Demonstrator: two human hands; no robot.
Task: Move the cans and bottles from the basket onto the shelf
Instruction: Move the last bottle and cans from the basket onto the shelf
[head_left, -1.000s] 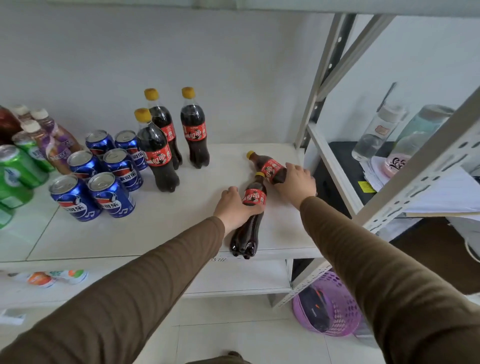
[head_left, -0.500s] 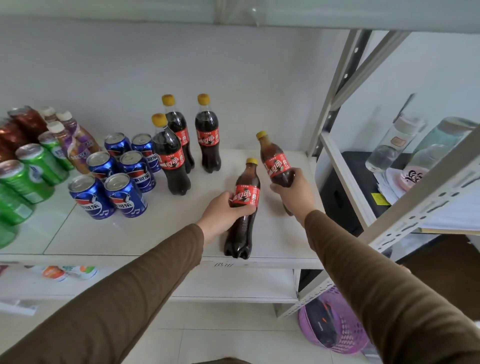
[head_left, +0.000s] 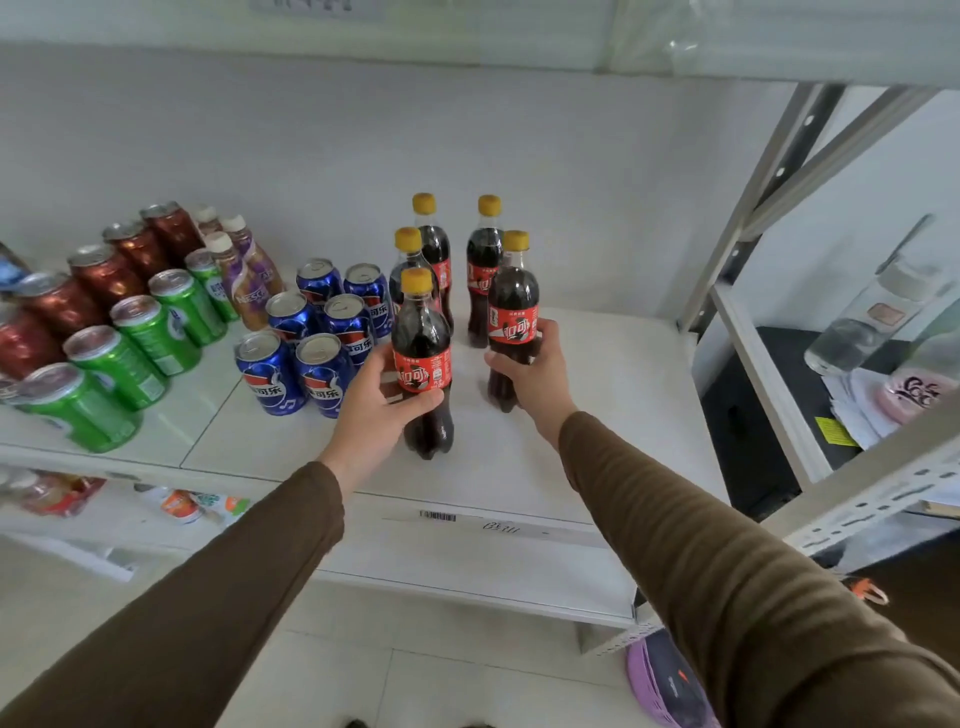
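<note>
Two cola bottles with yellow caps and red labels stand upright on the white shelf (head_left: 613, 415). My left hand (head_left: 382, 405) grips the nearer cola bottle (head_left: 422, 364) around its label. My right hand (head_left: 530, 376) grips the other cola bottle (head_left: 513, 306) from its right side. Three more cola bottles (head_left: 480, 260) stand just behind them near the wall. The purple basket (head_left: 654, 680) sits on the floor at the lower right, mostly hidden by my right sleeve.
Blue cola cans (head_left: 322, 332) stand left of the bottles, then green cans (head_left: 130, 353), red cans (head_left: 104, 275) and small coffee bottles (head_left: 244, 270). A grey shelf post (head_left: 737, 218) rises at the right. Beyond it stand clear water bottles (head_left: 862, 317) and papers.
Both bottles were lying tilted on the shelf; my hands have stood them upright and slid them back toward the standing cola bottles.
</note>
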